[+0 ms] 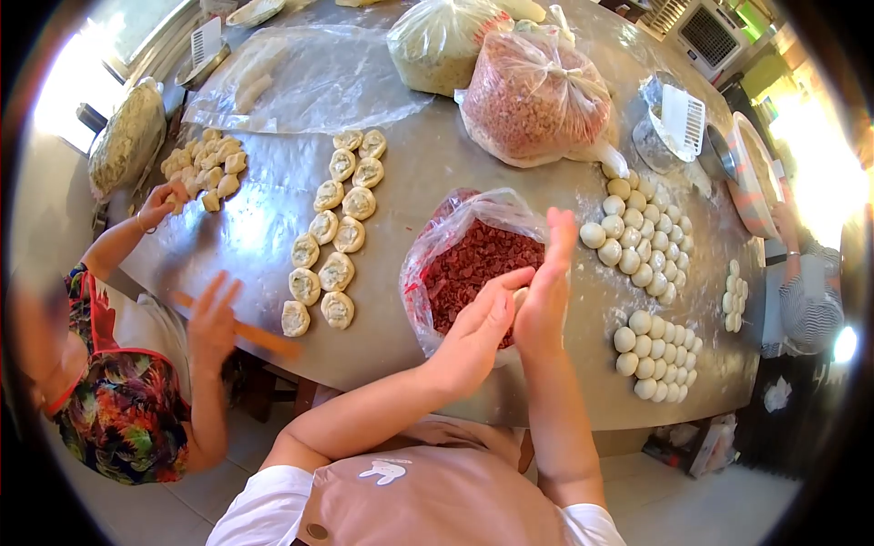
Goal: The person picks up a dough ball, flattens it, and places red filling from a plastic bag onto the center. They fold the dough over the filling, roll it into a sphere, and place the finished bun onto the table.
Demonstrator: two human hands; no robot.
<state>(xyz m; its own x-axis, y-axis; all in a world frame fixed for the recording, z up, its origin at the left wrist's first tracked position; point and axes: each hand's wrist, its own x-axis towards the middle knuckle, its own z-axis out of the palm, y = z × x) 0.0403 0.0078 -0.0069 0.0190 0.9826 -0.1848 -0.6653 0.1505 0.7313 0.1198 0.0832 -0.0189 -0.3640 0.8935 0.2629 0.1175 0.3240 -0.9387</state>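
Observation:
Over the near edge of an open plastic bag (414, 296) of dark red chopped filling (473, 268), my two hands meet palm to palm. A small pale piece of dough (520, 297) shows between them, mostly hidden. My left hand (473, 332) slants in from the left with its fingers together against the other palm. Upright beside it, my right hand (546, 300) has its fingers stretched up and pressed together. To the left stand two rows of filled dough rounds (336, 271). Smooth white dough balls (643, 237) lie in groups on the right.
A co-worker (127, 391) at the left reaches toward dough pieces (209, 168), near a wooden stick (264, 339). Tied bags of pink filling (537, 96) and pale filling (437, 45) stand at the back. Another person (810, 291), a metal pot (660, 136) and a basin (751, 173) are right.

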